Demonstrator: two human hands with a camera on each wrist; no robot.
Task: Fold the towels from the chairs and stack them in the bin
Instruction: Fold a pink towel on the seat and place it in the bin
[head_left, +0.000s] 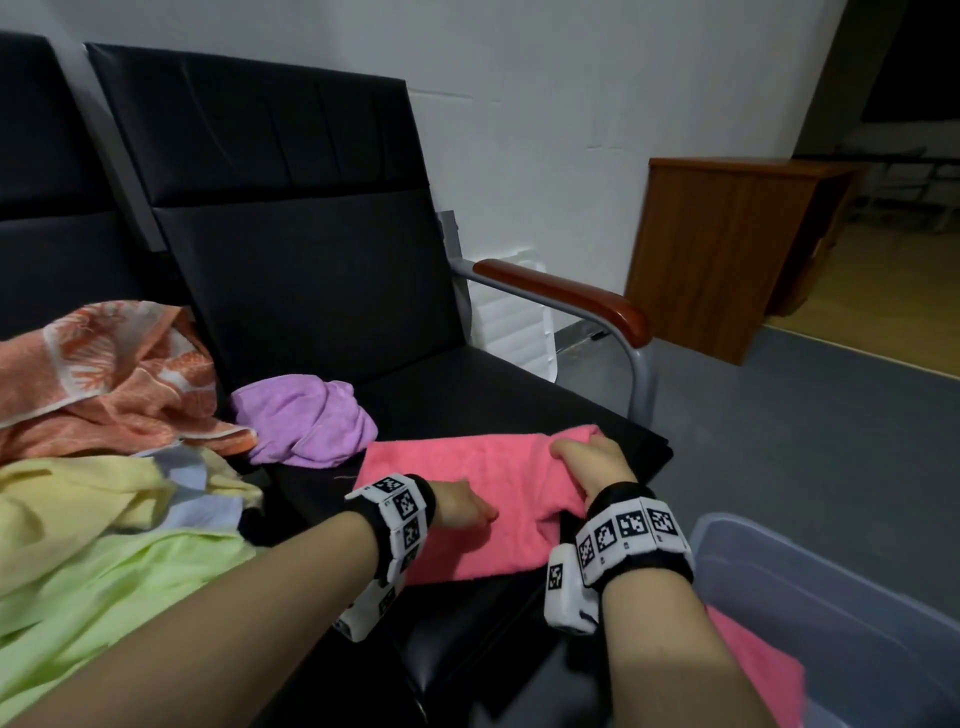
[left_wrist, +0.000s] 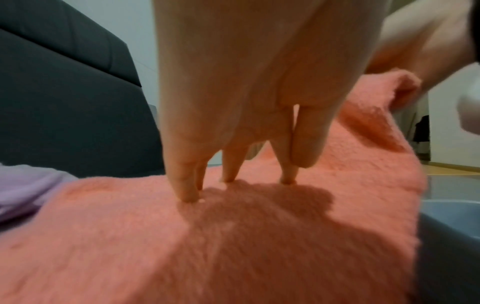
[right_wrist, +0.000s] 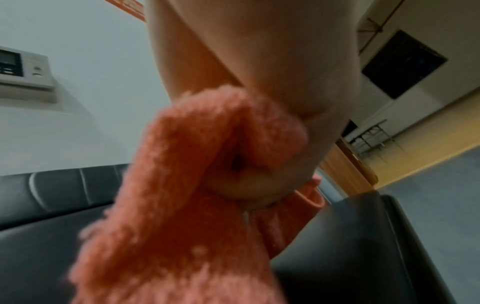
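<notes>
Two hands on the pink towel (head_left: 467, 499) at the chair seat's (head_left: 519, 384) front edge: our left hand (head_left: 462, 506) presses straight fingertips (left_wrist: 187, 195) down as an anchor, our right hand (head_left: 592, 462) pinches the right edge to fold it over.

The right hand (head_left: 592, 462) hides the pink towel (head_left: 467, 499) corner under it. The bin (head_left: 831, 613) is cut off at the frame's lower right, and the right forearm covers part of the folded pink towel (head_left: 753, 675) inside.
</notes>
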